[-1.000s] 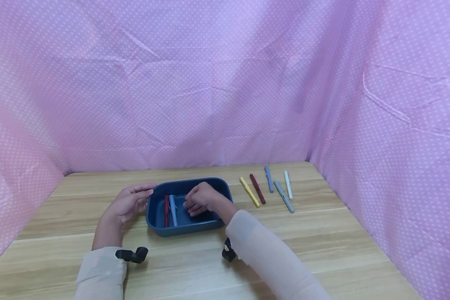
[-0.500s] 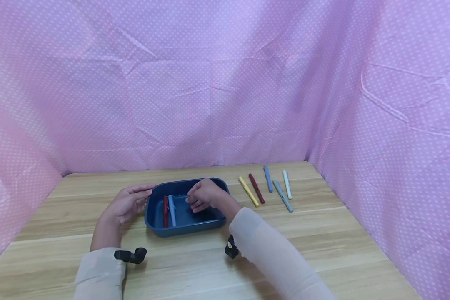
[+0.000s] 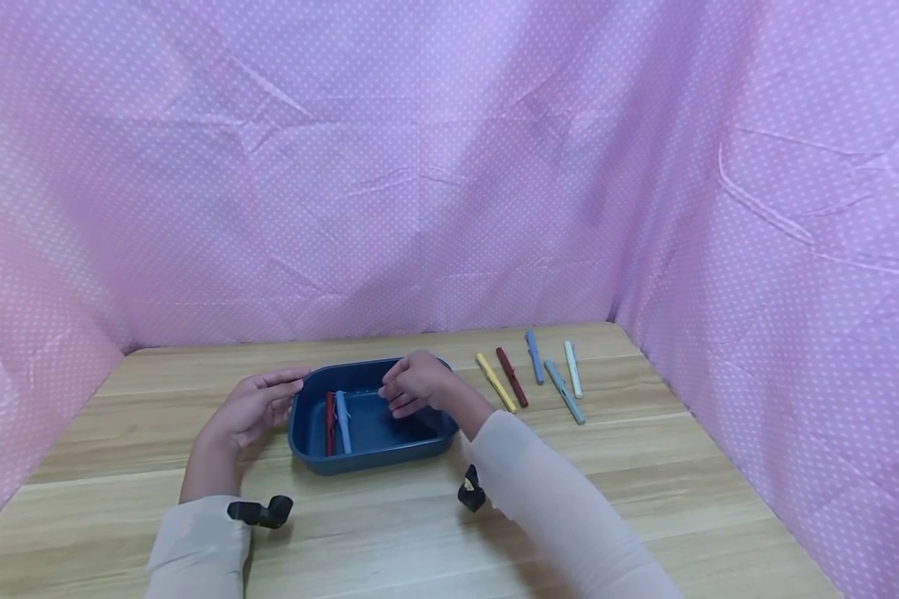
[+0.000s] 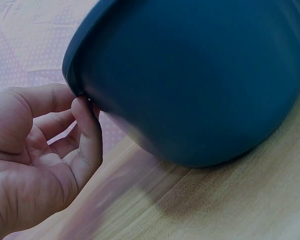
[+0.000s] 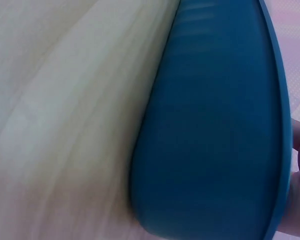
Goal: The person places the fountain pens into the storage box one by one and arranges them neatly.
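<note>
A dark blue rectangular box [image 3: 378, 457] stands on the table. At its left end my left hand [image 3: 250, 408] pinches the rim between thumb and fingers; the left wrist view shows this hand [image 4: 45, 145] at the lip of the box [image 4: 200, 85]. Inside, on the left, a dark red pen [image 3: 330, 424] and a light blue pen [image 3: 343, 423] lie side by side. My right hand [image 3: 419, 384] hovers over the right part of the box, fingers loosely bent, with nothing visible in them. The right wrist view has the box wall [image 5: 210, 120] and only part of the hand [image 5: 297, 200].
Right of the box, on the wooden table [image 3: 360, 532], lie a yellow pen [image 3: 497, 383], a dark red pen [image 3: 512, 377], a blue pen [image 3: 535, 358], a grey-green pen [image 3: 565, 392] and a pale pen [image 3: 573, 369]. Pink dotted cloth [image 3: 434, 208] hangs behind and at both sides.
My right hand has shifted a little to the right and slightly up, away from the pens in the box. The left hand keeps its place at the rim.
</note>
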Motion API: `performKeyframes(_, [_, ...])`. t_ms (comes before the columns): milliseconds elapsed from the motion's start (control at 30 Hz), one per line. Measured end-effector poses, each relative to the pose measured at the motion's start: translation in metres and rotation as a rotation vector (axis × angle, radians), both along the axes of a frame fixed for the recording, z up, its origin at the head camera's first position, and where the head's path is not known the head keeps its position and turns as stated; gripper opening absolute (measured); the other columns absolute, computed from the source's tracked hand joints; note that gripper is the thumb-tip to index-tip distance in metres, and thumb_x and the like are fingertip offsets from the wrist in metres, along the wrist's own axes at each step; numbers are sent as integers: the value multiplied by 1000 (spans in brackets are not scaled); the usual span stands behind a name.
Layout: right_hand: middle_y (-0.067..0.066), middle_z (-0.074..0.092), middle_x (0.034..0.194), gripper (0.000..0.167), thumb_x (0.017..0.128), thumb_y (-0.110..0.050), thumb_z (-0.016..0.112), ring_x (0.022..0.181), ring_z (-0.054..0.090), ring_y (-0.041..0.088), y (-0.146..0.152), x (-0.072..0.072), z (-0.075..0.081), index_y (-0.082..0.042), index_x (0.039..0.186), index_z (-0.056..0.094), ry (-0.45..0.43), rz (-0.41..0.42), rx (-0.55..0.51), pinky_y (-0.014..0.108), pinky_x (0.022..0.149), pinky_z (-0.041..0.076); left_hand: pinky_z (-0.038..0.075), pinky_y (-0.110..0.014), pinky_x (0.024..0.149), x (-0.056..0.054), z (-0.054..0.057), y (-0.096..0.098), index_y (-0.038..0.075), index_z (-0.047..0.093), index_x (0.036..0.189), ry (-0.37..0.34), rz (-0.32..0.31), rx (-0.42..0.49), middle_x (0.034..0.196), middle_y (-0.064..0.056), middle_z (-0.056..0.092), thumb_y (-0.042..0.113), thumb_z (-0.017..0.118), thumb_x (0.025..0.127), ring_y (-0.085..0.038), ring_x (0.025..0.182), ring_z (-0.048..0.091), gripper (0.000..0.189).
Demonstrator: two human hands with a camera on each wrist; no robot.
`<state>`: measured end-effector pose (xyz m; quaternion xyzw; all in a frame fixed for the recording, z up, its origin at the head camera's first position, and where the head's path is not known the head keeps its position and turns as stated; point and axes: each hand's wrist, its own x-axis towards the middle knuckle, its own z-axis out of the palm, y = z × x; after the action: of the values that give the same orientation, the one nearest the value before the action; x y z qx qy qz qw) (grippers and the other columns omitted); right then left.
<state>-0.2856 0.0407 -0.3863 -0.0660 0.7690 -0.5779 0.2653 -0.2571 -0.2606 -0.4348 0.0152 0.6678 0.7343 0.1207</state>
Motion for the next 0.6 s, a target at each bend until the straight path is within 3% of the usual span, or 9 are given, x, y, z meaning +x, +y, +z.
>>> performKeyframes(600, [30, 67, 122, 31, 95, 2, 69, 109, 67, 47, 20, -5, 13, 11, 124, 60, 8, -22, -34, 41, 75, 62, 56, -25, 88, 1, 1, 0, 3, 61, 141, 3, -6, -16, 121, 6, 71, 13, 63, 103, -8, 105, 68, 39])
